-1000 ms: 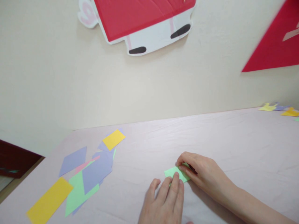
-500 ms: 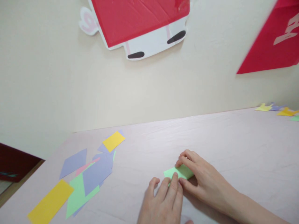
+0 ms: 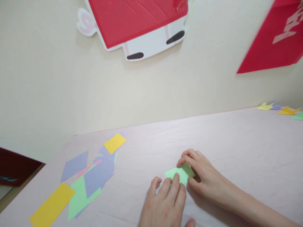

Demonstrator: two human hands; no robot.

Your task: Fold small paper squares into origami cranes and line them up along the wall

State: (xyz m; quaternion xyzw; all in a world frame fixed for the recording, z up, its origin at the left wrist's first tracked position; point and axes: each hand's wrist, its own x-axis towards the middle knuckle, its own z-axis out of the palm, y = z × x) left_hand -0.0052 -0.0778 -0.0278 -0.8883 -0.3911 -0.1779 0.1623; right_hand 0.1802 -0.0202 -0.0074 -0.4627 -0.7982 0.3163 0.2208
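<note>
A small light green paper [image 3: 180, 173] lies on the pale pink table [image 3: 236, 148] in front of me. My left hand [image 3: 165, 203] rests below it, fingers stretched out, with fingertips pressing on the paper's near edge. My right hand [image 3: 201, 175] comes in from the right, its fingers curled and pinching the paper's right side and far edge. Part of the paper is hidden under the right fingers.
Loose paper pieces lie at the left: a yellow strip [image 3: 52, 205], a green sheet [image 3: 79, 197], purple pieces [image 3: 98, 175] and a yellow piece [image 3: 115, 142]. More scraps [image 3: 279, 108] sit at the far right by the wall. Red and white decorations [image 3: 139, 23] hang on the wall.
My right hand's fingers have shifted a little along the green paper's right side, uncovering more of it. My left hand stays pressed on the near edge. The view has tilted slightly.
</note>
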